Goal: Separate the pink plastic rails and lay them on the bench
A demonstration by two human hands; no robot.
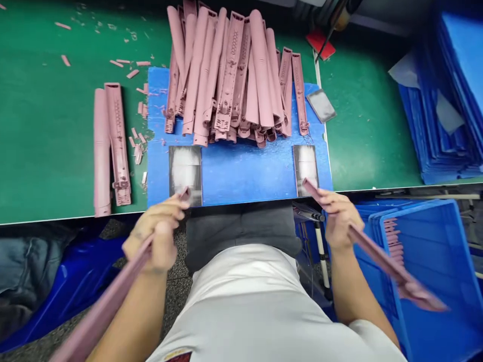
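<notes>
My left hand [156, 234] is closed around a long pink plastic housing part [113, 296], which slants down past my left forearm. Another long pink plastic housing part [392, 266] is gripped in my right hand [342, 217]; its far end is blurred and reaches over the blue crate at the right. The tip of each part is near a dark rectangular pad with a pale worn middle, the left pad [185, 168] and the right pad [306, 163], both at the front of a blue sheet [247, 173]. Whether the tips touch the pads I cannot tell.
A pile of similar pink parts [226, 75] covers the back of the sheet. Two more pink parts [101, 151] lie left, near small pink scraps [138, 151]. A grey block [321, 105] sits at the right. Blue crates [445, 241] hold pink parts; stacked blue sheets [445, 166] stand behind.
</notes>
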